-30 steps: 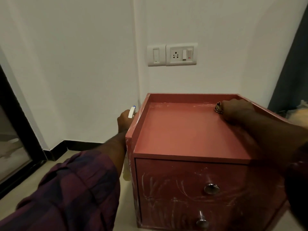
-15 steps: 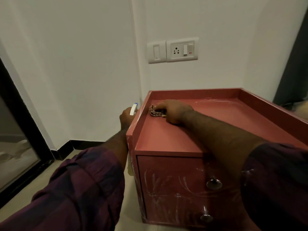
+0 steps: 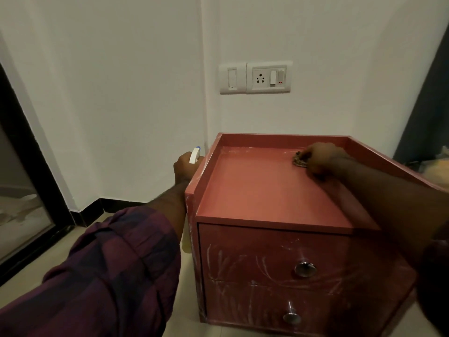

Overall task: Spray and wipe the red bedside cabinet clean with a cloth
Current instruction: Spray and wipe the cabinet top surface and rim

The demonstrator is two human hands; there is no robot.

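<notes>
Head view, near to far. In the foreground lies the person's left forearm in a dark plaid sleeve [image 3: 116, 271], reaching forward along the outer left side of the red bedside cabinet [image 3: 255, 190], which stands on the floor in the corner of the room, against the white wall. The two drawer fronts face the viewer, each with a round metal knob (upper knob [image 3: 305, 268], lower knob [image 3: 291, 317]); pale streaks cross both fronts, so they probably await wiping. Beyond, the left hand [image 3: 185, 166] is curled round the spray bottle [image 3: 194, 155], held just outside the left rim, apparently parked clear of the work surface yet ready for another spray. Farther in, the right hand [image 3: 320, 158] grips a bunched patterned cloth [image 3: 299, 161] and presses it onto the recessed top near the back right corner, where faint whitish marks show along the rear wall of the tray. The bunching likely gives firmer pressure in the corner. On the wall behind sits a switch-and-socket plate [image 3: 267, 77].
</notes>
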